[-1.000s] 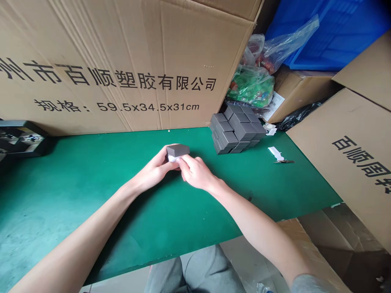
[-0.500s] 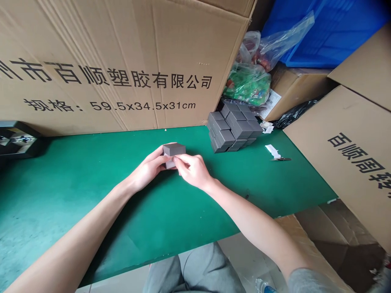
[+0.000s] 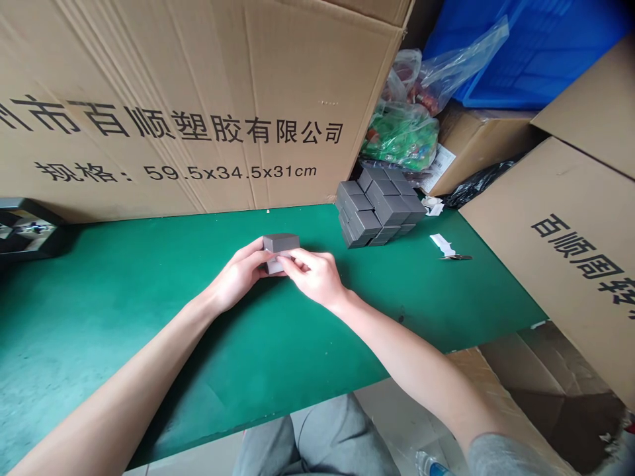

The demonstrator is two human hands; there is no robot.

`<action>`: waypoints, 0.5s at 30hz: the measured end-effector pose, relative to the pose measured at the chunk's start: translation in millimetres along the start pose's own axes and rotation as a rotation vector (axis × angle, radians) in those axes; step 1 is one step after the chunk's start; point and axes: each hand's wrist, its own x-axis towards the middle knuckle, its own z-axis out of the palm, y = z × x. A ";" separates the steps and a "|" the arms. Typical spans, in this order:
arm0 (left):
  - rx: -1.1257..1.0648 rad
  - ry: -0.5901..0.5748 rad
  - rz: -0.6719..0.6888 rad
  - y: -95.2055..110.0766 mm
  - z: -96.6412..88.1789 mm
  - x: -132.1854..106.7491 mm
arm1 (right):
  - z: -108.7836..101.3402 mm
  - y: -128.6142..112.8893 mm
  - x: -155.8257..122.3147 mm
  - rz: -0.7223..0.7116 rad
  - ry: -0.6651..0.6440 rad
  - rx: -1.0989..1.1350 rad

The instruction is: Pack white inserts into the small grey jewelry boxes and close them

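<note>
A small dark grey box [image 3: 280, 242] is held above the green table, with a paler, whitish patch on its front side. My left hand [image 3: 243, 272] is closed around its left side, thumb across the front. From the right, my right hand [image 3: 317, 276] has its thumb and fingers closed against the front and right edge of the same box. Whether the pale patch is a label or the box's own surface, I cannot tell. The fingers cover much of the box's lower part. A stack of similar grey boxes [image 3: 380, 206] stands to the right, apart from both hands.
Behind the green table [image 3: 278, 357] stands a large printed carton [image 3: 198, 79]; another carton [image 3: 560, 225] borders the right edge. White paper scraps [image 3: 442, 244] lie by the stack. Plastic bags [image 3: 404, 135] and a blue crate [image 3: 526, 59] are behind. A black-framed object [image 3: 30, 228] sits far left.
Both hands stay around the box at the same spot. The box's top has tilted slightly, and my right fingers have shifted a little along its front.
</note>
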 end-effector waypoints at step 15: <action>0.133 -0.010 0.009 0.0 0.6 -5.1 | -13.3 -8.4 4.7 0.000 -0.263 -0.232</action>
